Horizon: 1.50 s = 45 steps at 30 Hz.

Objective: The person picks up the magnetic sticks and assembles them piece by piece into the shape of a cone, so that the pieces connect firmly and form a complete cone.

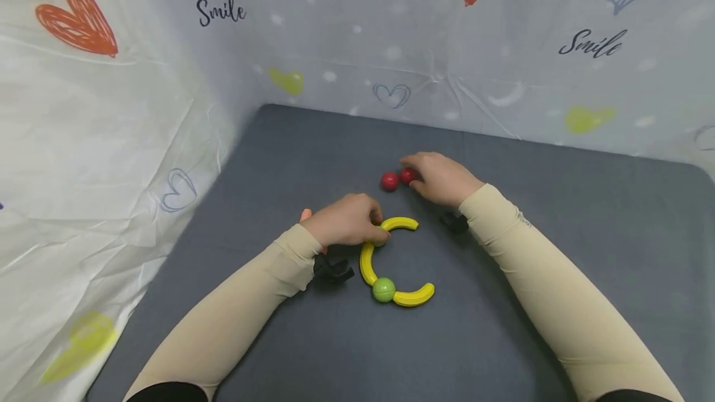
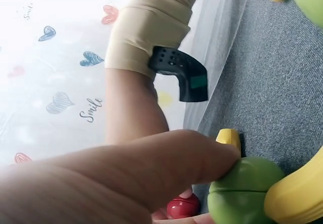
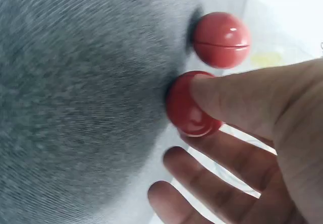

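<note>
Three curved yellow sticks, the upper (image 1: 400,223), the middle (image 1: 366,264) and the lower (image 1: 415,296), form a C on the table with green balls at their joints. My left hand (image 1: 347,221) pinches the upper green ball (image 2: 241,196), which it mostly covers in the head view. The lower green ball (image 1: 383,290) joins the middle and lower sticks. Farther back, my right hand (image 1: 444,177) holds a glossy red ball (image 3: 191,105) between thumb and fingers, at the table surface. Beside it lies a second red ball (image 1: 389,181), with a seam around it.
The grey table (image 1: 290,346) has a rounded far edge. White cloth (image 1: 391,42) printed with hearts and "Smile" hangs behind it and along the left side. Black straps with camera mounts (image 1: 334,270) sit at both wrists, close to the table.
</note>
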### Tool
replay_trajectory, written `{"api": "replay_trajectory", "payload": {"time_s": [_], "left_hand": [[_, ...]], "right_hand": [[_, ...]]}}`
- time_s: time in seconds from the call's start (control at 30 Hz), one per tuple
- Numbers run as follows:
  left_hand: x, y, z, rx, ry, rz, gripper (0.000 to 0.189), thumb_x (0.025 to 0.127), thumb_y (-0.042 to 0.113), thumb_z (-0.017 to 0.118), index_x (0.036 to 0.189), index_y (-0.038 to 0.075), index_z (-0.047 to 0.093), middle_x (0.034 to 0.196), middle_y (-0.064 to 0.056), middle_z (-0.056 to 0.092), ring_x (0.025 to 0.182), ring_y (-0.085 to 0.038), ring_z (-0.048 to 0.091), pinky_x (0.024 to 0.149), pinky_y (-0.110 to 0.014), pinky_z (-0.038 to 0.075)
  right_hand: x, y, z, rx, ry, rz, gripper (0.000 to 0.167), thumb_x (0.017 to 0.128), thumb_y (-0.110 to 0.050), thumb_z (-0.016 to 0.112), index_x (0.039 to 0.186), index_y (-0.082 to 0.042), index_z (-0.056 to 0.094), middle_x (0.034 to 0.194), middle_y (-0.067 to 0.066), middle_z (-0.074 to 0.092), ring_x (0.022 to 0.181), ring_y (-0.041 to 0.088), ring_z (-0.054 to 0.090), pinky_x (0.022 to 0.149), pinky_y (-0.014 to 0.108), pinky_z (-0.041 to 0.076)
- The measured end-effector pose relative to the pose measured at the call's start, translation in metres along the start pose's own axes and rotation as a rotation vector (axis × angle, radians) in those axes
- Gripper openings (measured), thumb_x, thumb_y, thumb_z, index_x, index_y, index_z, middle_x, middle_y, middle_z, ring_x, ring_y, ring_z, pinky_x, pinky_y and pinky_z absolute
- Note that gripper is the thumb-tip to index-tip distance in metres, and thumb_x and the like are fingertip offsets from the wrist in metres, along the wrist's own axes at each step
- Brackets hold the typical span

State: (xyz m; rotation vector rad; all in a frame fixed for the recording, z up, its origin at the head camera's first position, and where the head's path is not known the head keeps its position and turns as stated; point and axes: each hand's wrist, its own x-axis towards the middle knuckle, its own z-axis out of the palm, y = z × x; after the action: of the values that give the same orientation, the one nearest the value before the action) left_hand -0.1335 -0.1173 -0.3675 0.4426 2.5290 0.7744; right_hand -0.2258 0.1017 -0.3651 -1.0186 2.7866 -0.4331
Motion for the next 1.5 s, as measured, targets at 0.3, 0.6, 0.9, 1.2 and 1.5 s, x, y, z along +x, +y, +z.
{"api": "replay_trajectory", "payload": {"time_s": [0.3, 0.6, 0.9, 1.2, 1.5], "left_hand": [[-0.003, 0.002, 0.007, 0.018, -0.019, -0.015, 0.036, 0.091, 0.033, 0.078, 0.121, 0.014, 0.07, 0.104, 0.002, 0.067, 0.079, -0.016, 0.061, 0.069, -0.03, 0.051], [-0.001, 0.0, 0.008, 0.006, -0.029, 0.006, 0.04, 0.092, 0.031, 0.076, 0.128, 0.014, 0.069, 0.107, 0.002, 0.067, 0.081, -0.017, 0.062, 0.07, -0.03, 0.052], [0.001, -0.001, 0.005, -0.001, -0.033, 0.016, 0.041, 0.092, 0.03, 0.076, 0.128, 0.012, 0.068, 0.104, 0.0, 0.067, 0.076, -0.016, 0.061, 0.069, -0.03, 0.051], [0.006, -0.004, 0.005, -0.014, -0.037, 0.042, 0.041, 0.096, 0.035, 0.074, 0.129, 0.012, 0.067, 0.082, -0.003, 0.064, 0.064, -0.013, 0.055, 0.061, -0.028, 0.045], [0.012, -0.004, 0.019, -0.034, 0.134, 0.127, 0.02, 0.102, 0.028, 0.068, 0.115, 0.015, 0.076, 0.074, -0.001, 0.062, 0.058, -0.013, 0.054, 0.057, -0.026, 0.043]], "right_hand": [[-0.023, 0.006, 0.012, 0.051, -0.03, 0.073, 0.034, 0.101, -0.015, 0.07, 0.131, 0.0, 0.066, 0.106, 0.011, 0.07, 0.094, 0.026, 0.063, 0.086, 0.045, 0.053], [-0.063, -0.002, 0.015, 0.082, -0.024, 0.053, 0.031, 0.099, -0.016, 0.074, 0.123, 0.002, 0.07, 0.097, 0.006, 0.067, 0.089, 0.024, 0.06, 0.082, 0.043, 0.051], [-0.086, -0.016, 0.021, 0.141, -0.026, 0.01, 0.023, 0.098, -0.02, 0.077, 0.115, -0.005, 0.074, 0.093, -0.002, 0.068, 0.083, 0.014, 0.061, 0.078, 0.039, 0.054], [-0.087, -0.018, 0.027, 0.159, 0.011, 0.006, 0.028, 0.099, -0.021, 0.076, 0.12, -0.003, 0.073, 0.099, 0.001, 0.072, 0.085, 0.014, 0.063, 0.079, 0.04, 0.055], [-0.098, -0.027, 0.03, 0.163, 0.042, 0.0, 0.035, 0.097, -0.023, 0.078, 0.125, -0.003, 0.072, 0.108, 0.003, 0.074, 0.093, 0.017, 0.067, 0.086, 0.042, 0.058]]}}
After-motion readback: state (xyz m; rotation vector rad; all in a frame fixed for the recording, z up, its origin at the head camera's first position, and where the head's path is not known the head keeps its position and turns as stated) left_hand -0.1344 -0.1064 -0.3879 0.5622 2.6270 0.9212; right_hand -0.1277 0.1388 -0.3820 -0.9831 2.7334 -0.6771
